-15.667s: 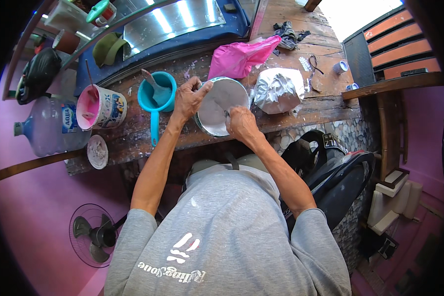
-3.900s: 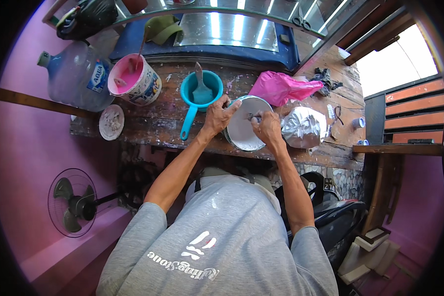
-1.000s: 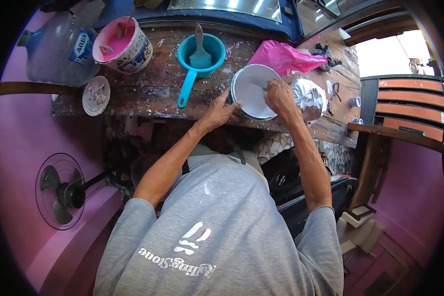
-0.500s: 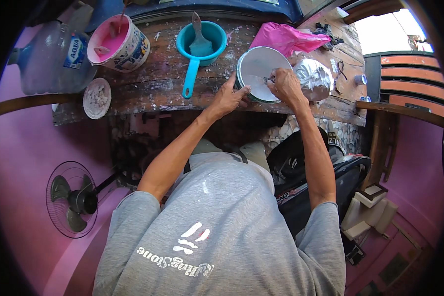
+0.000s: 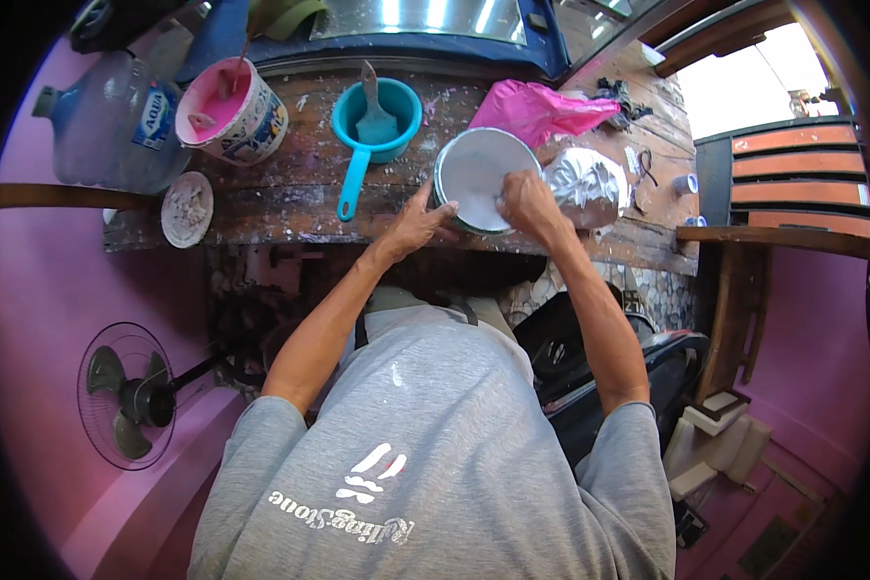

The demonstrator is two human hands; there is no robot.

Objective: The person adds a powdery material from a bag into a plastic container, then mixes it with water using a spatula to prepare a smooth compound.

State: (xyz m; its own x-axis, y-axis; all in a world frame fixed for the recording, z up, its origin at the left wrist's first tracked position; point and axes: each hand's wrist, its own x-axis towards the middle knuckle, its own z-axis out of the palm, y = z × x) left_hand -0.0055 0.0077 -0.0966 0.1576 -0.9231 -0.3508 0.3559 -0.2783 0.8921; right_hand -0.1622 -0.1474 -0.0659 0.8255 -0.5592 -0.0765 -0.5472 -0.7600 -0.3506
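A round bucket [image 5: 476, 155] with a white inside and a dark green outer edge is tilted toward me at the front of the wooden table. Whitish material lies in its bottom. My left hand [image 5: 418, 224] grips the bucket's left side, thumb by the rim. Reaching over its right side, my right hand [image 5: 529, 207] is closed inside the bucket; whatever its fingers hold is hidden. Just right of the bucket lies a crumpled white-and-silver plastic bag [image 5: 590, 188]. To the left stands a turquoise long-handled dipper [image 5: 349, 193] with a paint-stained flat brush [image 5: 372, 121] in it.
On the paint-spattered wooden table [image 5: 290, 198] stand a pink paint bucket [image 5: 251, 130], a white crusted lid [image 5: 188, 211] and a large clear water jug [image 5: 116, 135]. A pink plastic bag [image 5: 532, 111] lies behind my bucket. A fan [image 5: 126, 391] is low left, a motorbike [image 5: 648, 382] low right.
The view has shifted slightly, moving the table's things a little lower and left. My right hand has turned within the bucket, hiding its fingertips; my left hand keeps its grip.
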